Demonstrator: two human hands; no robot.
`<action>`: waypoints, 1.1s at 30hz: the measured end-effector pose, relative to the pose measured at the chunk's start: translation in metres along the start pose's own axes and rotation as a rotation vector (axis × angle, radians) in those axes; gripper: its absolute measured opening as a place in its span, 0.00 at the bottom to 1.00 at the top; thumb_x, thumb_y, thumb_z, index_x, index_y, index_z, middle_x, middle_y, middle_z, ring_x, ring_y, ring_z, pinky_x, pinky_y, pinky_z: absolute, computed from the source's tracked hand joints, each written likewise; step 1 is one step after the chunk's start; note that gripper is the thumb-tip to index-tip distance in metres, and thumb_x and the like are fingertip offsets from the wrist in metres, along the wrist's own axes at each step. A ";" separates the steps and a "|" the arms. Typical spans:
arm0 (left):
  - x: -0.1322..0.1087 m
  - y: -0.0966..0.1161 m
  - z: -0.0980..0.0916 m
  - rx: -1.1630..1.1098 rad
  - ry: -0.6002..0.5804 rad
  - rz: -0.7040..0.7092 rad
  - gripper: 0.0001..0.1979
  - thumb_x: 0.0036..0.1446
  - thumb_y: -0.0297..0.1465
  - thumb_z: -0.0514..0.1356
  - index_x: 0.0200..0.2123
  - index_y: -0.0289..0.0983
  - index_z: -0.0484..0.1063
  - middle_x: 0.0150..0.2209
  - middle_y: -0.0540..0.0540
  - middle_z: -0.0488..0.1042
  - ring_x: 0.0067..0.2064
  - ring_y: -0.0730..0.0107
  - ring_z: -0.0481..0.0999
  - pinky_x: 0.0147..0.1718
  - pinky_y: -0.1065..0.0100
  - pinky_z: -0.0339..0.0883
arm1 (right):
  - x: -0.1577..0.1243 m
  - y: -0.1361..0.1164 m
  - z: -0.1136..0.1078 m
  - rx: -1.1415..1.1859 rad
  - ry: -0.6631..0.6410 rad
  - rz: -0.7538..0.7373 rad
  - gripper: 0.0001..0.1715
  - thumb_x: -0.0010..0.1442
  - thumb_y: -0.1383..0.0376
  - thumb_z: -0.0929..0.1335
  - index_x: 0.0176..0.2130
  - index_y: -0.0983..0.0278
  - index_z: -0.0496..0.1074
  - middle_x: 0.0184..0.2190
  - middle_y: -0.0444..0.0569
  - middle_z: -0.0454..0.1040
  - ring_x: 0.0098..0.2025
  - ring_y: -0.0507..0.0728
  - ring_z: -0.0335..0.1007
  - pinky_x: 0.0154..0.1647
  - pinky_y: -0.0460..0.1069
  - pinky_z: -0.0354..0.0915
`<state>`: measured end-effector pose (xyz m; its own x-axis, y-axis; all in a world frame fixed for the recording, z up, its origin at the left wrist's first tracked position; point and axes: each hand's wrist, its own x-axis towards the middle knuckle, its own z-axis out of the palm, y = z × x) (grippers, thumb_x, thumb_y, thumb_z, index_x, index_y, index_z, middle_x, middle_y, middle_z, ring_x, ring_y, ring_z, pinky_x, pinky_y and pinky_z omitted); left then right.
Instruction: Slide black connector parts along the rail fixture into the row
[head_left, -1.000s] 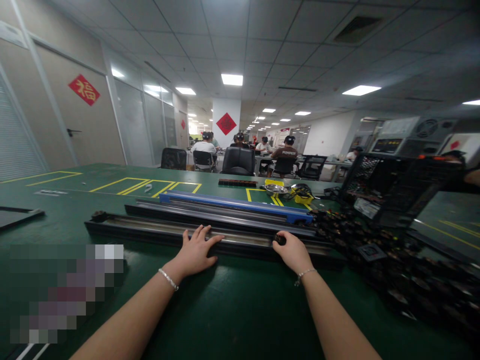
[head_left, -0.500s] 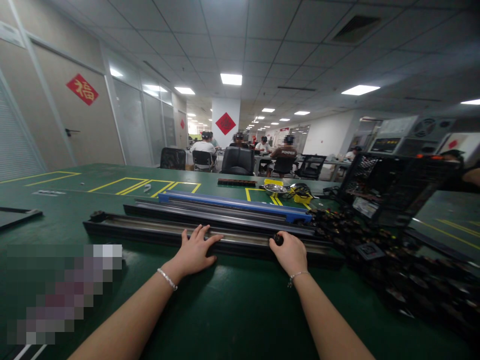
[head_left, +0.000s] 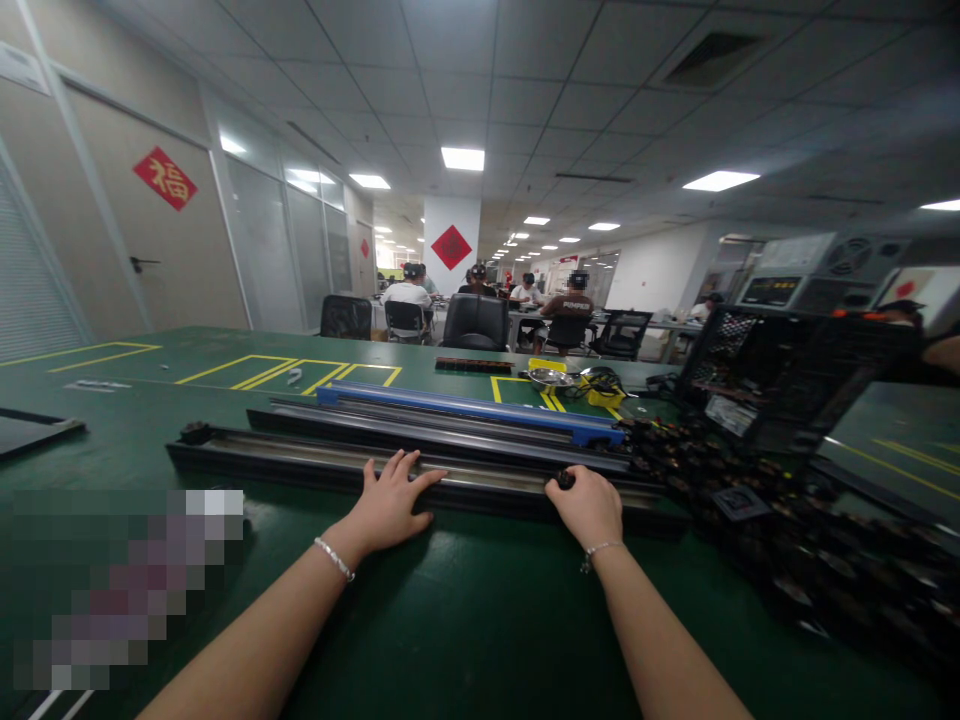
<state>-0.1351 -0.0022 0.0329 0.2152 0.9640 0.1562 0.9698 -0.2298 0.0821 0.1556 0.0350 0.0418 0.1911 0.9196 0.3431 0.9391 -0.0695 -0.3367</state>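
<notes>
A long black channel [head_left: 270, 450] with a pale metal inner strip lies crosswise on the green table before me. My left hand [head_left: 388, 508] is open on it, fingers spread over the near wall and thumb pointing right. Further right along the same channel, my right hand [head_left: 592, 505] is closed around a small round black knob [head_left: 566, 480], mostly hidden by the fingers. Whether the knob is attached to the channel cannot be seen. Just behind lie a second black-and-grey rail [head_left: 360, 426] and a blue rail [head_left: 457, 407], roughly parallel to it.
A dark heap of parts [head_left: 787, 540] and an open black computer case [head_left: 795, 370] crowd the right side. Behind the rails sit a metal dish [head_left: 550, 377] and a dark ribbed strip [head_left: 474, 365]. A flat dark tray [head_left: 37, 432] is at left. People sit at far desks.
My right hand has slid slightly to the right along the channel, and the black knob has moved with it. My left hand stays in place.
</notes>
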 end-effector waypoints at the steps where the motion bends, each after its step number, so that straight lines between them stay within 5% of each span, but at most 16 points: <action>1: 0.000 0.000 0.000 -0.002 -0.001 0.000 0.33 0.49 0.41 0.58 0.59 0.57 0.54 0.65 0.41 0.49 0.65 0.44 0.43 0.54 0.33 0.33 | 0.000 0.001 -0.001 -0.006 -0.001 0.006 0.16 0.51 0.56 0.62 0.33 0.63 0.71 0.35 0.52 0.75 0.43 0.60 0.68 0.45 0.53 0.57; 23: 0.000 -0.001 0.001 0.004 0.006 0.009 0.33 0.49 0.41 0.58 0.60 0.56 0.53 0.65 0.41 0.49 0.65 0.45 0.43 0.54 0.34 0.34 | 0.006 0.018 -0.007 -0.059 -0.007 0.037 0.14 0.50 0.56 0.62 0.29 0.63 0.69 0.35 0.54 0.74 0.45 0.62 0.66 0.45 0.54 0.58; 33: 0.001 -0.001 0.000 0.006 -0.018 -0.004 0.34 0.49 0.41 0.58 0.60 0.56 0.53 0.65 0.42 0.47 0.65 0.44 0.42 0.55 0.34 0.32 | 0.005 0.020 -0.005 -0.041 0.023 0.111 0.23 0.48 0.55 0.62 0.42 0.64 0.68 0.42 0.55 0.72 0.50 0.63 0.64 0.52 0.59 0.53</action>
<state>-0.1354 -0.0012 0.0326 0.2137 0.9670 0.1384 0.9712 -0.2257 0.0770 0.1767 0.0362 0.0414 0.3010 0.8963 0.3256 0.9225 -0.1872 -0.3376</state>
